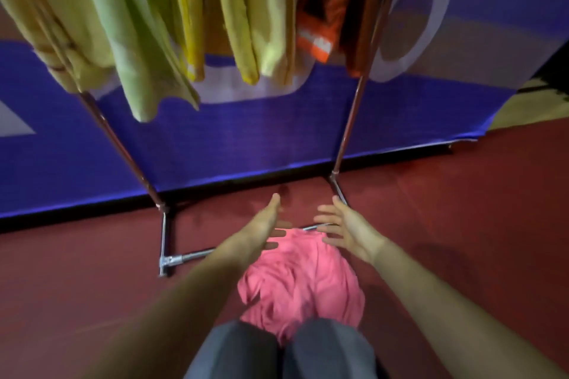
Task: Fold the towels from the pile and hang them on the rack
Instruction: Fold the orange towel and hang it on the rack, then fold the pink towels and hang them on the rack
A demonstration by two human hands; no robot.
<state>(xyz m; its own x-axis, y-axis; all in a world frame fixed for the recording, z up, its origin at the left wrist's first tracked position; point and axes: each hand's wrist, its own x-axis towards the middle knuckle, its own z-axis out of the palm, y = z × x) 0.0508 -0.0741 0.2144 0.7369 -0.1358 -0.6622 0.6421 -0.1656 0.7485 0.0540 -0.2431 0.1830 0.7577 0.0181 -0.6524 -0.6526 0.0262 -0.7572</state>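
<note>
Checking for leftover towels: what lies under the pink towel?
The red floor shows around the crumpled pink towel, and the rack's base bar reaches its far edge. Anything beneath it is covered.

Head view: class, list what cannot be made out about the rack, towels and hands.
Rack: top bar cut off by the head view's upper edge.
Pink pile: near part hidden behind the knees; towel count unclear.
Left hand and right hand: blurred; contact with the pile unclear.
</note>
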